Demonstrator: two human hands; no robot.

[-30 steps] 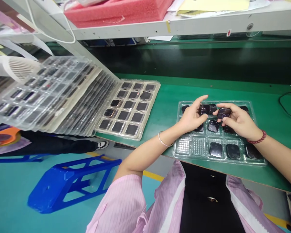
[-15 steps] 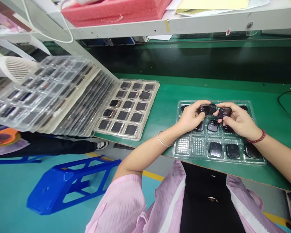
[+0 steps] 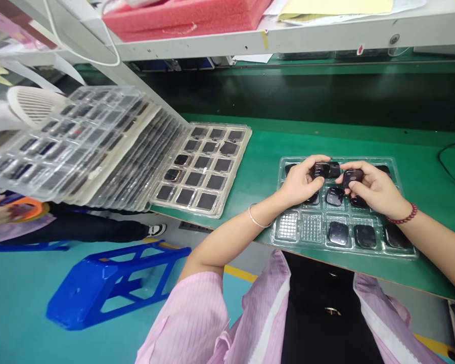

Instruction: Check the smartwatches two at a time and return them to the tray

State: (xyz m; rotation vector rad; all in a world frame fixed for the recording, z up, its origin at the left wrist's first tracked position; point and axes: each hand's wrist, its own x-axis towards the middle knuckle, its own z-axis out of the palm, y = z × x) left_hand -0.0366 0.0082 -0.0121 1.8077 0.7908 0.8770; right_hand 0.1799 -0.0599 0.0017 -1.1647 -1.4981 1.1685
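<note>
Above a clear plastic tray (image 3: 314, 246), my left hand (image 3: 301, 183) grips a dark square watch-like device (image 3: 320, 171) between thumb and fingers, with small light text on its face. A second dark device (image 3: 352, 178) is held in my right hand (image 3: 379, 189), its glossy face turned up, close to the first but apart from it. Several more black devices sit in the tray's compartments, including one (image 3: 338, 233) in the front row. Two front-left compartments hold no device. My hands partly hide the back and middle rows.
Left of centre, a tray (image 3: 220, 207) holds dark square pieces. Stacked clear trays (image 3: 136, 156) lean beside it. A blue stool (image 3: 79, 288) stands on the floor. A shelf (image 3: 311, 40) with red foam (image 3: 189, 23) crosses the top. A cable (image 3: 443, 164) lies at the right. Another person sits far left.
The device in my left hand has tilted, so more of its lit face and text shows. My right hand keeps its hold. The whole view has shifted slightly.
</note>
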